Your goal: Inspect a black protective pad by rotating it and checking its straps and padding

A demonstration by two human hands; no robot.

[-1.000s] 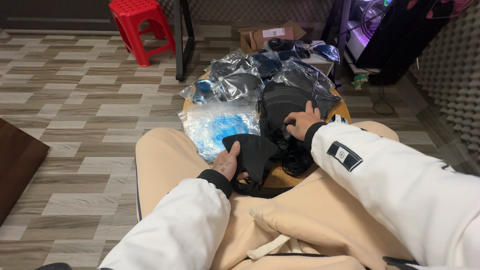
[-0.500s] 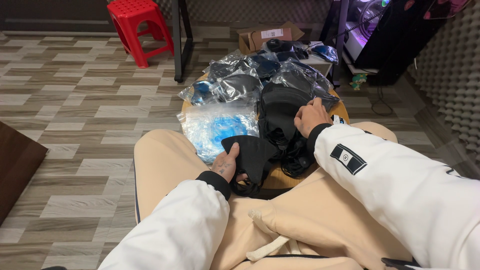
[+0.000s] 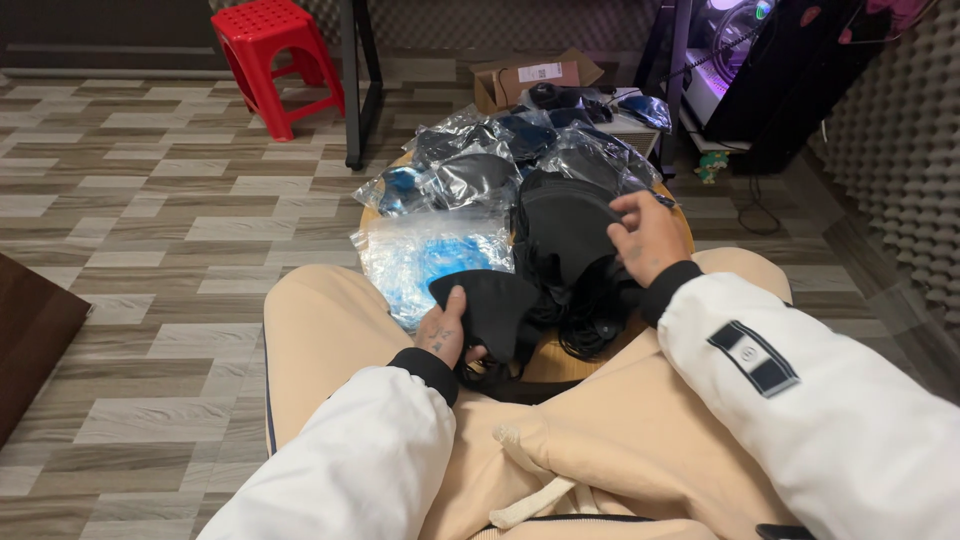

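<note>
A black fabric mask (image 3: 495,305) lies at the near edge of a small round wooden table (image 3: 560,360) between my knees. It is soft, matte and curved, with one pointed end reaching left over a clear plastic bag of blue masks (image 3: 425,262). My left hand (image 3: 447,335) pinches the mask's lower edge, thumb on top and fingers tucked under the cloth.

Just beyond it sits a heap of loose black masks (image 3: 565,235), dark and crumpled, with thin ear loops trailing toward me. My right hand (image 3: 645,235) rests on top of this heap, fingers curled and pressing into the fabric; I cannot tell whether it grips a single piece.

Behind the heap are several crinkled clear packets of dark masks (image 3: 480,170), shiny with reflections. I wear white sleeves with black cuffs and beige trousers (image 3: 330,330).

Farther out, a red plastic stool (image 3: 275,50) stands on the grey wood-pattern floor, and an open cardboard box (image 3: 535,78) sits behind the table.
</note>
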